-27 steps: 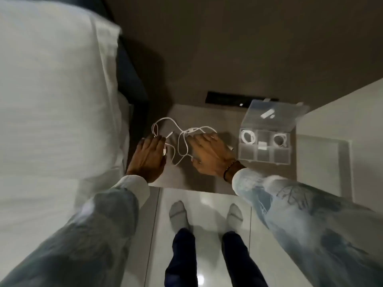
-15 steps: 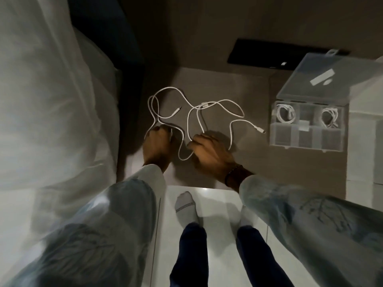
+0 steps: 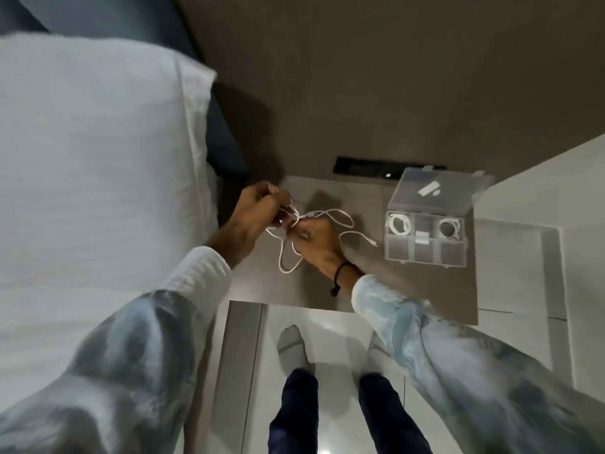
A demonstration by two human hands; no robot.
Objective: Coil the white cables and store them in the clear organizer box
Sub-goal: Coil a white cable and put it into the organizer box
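A white cable [image 3: 340, 215] hangs in loose loops between my hands above the brown bedside table [image 3: 409, 286]. My left hand [image 3: 253, 213] pinches it at the upper left, and my right hand [image 3: 314, 239] grips it just to the right. One loop droops below my hands, and a plug end trails on the table toward the box. The clear organizer box [image 3: 425, 253] stands open at the right. Coiled white cables lie in its back left and back right compartments; its front compartments look empty.
A white pillow [image 3: 98, 158] and bed fill the left side, close to my left arm. A black strip [image 3: 363, 167] lies at the table's back edge against the brown wall. Below the table are pale floor tiles and my socked feet [image 3: 291, 348].
Both hands were pressed on the cable lying spread on the table. They have closed on it and lifted it, drawing its loops together toward the left.
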